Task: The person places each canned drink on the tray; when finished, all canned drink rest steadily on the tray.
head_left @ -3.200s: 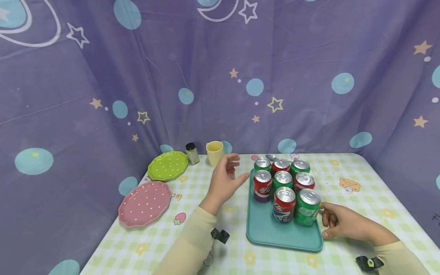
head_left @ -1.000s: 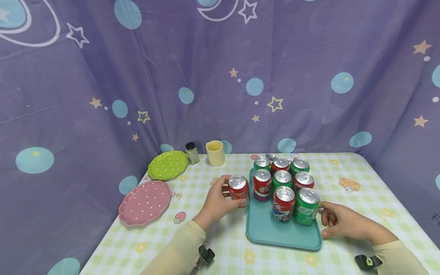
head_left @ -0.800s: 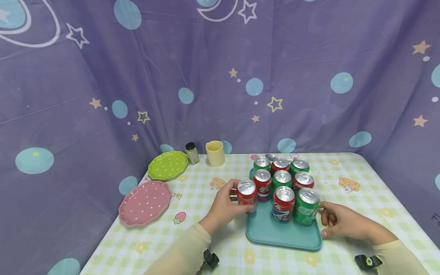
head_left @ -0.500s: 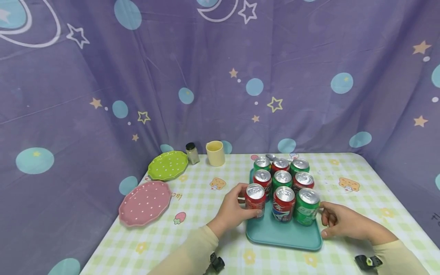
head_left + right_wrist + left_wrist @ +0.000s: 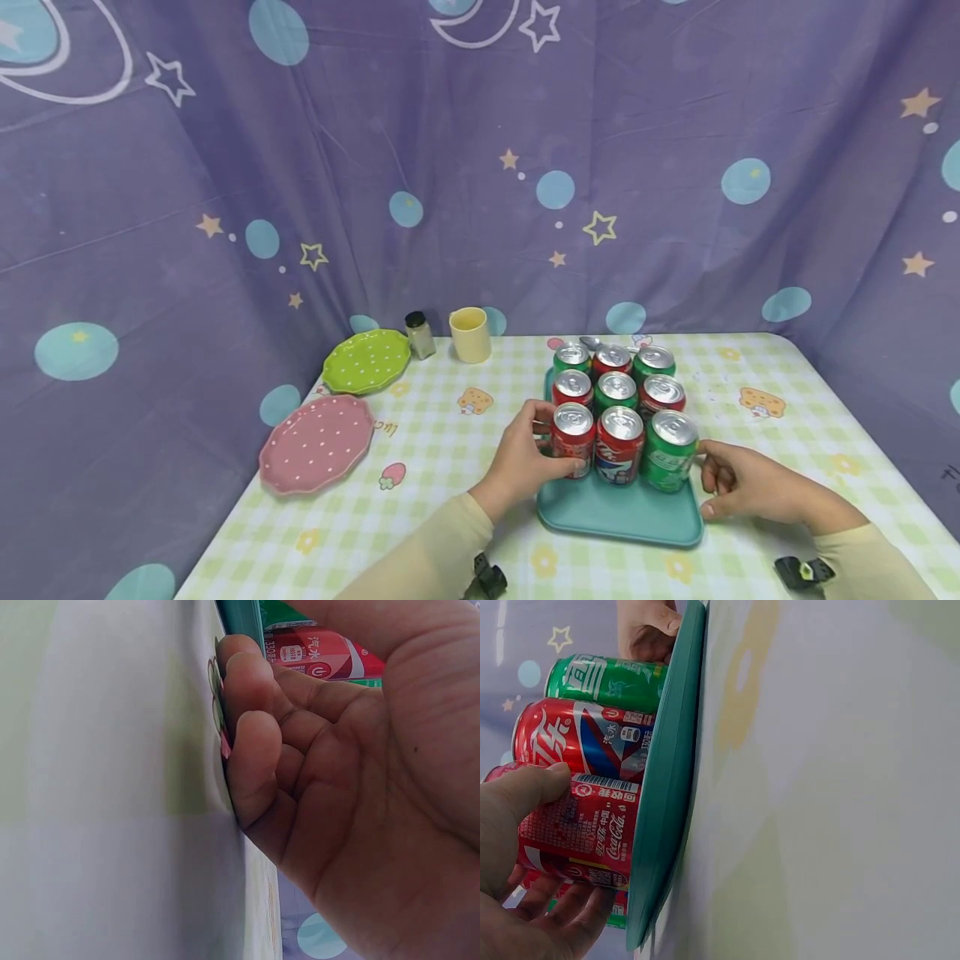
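My left hand [image 5: 519,463] grips a red Coca-Cola can [image 5: 567,440] at the front left of the teal tray [image 5: 621,518]. In the left wrist view, the thumb lies along one side of this can [image 5: 592,825] and the fingers curl under the other. It stands upright beside another red can [image 5: 618,450] with a blue patch. A green can [image 5: 670,454] ends the front row. More red and green cans fill two rows behind. My right hand [image 5: 750,490] rests on the table at the tray's right edge near the green can, fingers loosely curled, holding nothing.
On the left lie a pink dotted plate [image 5: 317,444] and a green dotted plate [image 5: 367,362]. A black-lidded jar [image 5: 420,336] and a yellow mug [image 5: 471,335] stand at the back. A spoon [image 5: 591,342] lies behind the cans. A purple curtain [image 5: 465,167] hangs behind the table.
The left hand, bare of any visible hold at first, took the red can and carried it right from left of the tray to the front row's left end. The right hand stayed put.
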The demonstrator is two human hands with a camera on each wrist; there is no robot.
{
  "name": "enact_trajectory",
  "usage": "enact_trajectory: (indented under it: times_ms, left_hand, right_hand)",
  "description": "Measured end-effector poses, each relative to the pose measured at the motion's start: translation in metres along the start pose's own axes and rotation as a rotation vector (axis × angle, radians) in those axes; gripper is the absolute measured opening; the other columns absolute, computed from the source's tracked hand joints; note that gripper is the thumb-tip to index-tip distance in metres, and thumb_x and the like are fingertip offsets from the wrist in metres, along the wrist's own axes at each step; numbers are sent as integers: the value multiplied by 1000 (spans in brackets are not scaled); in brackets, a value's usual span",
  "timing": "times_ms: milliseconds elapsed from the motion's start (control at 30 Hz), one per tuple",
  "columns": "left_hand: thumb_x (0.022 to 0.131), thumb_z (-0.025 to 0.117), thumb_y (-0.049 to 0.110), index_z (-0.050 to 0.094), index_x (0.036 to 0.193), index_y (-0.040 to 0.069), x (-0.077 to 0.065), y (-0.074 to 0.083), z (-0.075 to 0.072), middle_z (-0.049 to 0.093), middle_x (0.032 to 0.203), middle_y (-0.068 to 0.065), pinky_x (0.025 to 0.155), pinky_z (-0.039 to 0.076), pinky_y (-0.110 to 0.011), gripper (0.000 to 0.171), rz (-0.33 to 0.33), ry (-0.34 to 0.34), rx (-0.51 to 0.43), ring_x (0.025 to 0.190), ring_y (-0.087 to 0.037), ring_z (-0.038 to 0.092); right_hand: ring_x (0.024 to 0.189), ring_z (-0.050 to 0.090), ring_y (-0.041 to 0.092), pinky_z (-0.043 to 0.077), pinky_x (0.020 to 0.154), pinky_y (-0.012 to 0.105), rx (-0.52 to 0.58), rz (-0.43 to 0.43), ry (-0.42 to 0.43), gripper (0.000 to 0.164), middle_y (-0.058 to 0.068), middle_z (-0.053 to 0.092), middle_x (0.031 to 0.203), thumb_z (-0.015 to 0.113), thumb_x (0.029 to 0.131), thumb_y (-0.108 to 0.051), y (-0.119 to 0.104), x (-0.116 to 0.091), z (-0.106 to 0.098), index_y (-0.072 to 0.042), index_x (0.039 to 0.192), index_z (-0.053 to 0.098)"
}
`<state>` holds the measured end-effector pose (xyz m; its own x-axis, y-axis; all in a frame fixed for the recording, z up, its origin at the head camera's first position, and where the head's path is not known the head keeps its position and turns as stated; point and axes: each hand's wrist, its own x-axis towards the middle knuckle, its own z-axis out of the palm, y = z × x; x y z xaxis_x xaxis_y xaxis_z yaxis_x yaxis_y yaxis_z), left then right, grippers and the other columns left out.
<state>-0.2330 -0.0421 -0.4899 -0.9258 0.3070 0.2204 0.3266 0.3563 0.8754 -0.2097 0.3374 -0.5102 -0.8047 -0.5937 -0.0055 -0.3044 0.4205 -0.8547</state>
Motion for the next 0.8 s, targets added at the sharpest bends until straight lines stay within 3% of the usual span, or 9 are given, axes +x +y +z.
enact_trajectory:
  times_ms: [167, 533, 800]
  left_hand:
    - [76, 97, 21, 52, 128, 27, 0, 0, 3, 59, 122, 10, 98, 57, -35, 69, -34, 4, -20, 114, -12, 62]
    - [78, 96, 22, 51, 130, 27, -1, 1, 2, 58, 123, 10, 98, 57, -32, 69, -42, -17, -9, 115, -9, 60]
    - [77, 96, 37, 50, 135, 26, -1, -1, -9, 59, 128, 10, 105, 53, -38, 74, -31, -68, 33, 121, -13, 60]
  right_hand:
    - [72, 56, 10, 49, 57, 29, 0, -4, -2, 59, 11, 59, 90, 89, 83, -17, -1, 0, 0, 4, 122, 51]
    - [72, 55, 10, 48, 56, 30, -13, 1, 0, 56, 11, 59, 90, 89, 84, -17, -2, 0, 0, 3, 120, 52]
    - [72, 56, 11, 49, 57, 30, 3, 10, -1, 57, 12, 60, 91, 89, 84, -16, -6, 0, 0, 5, 121, 52]
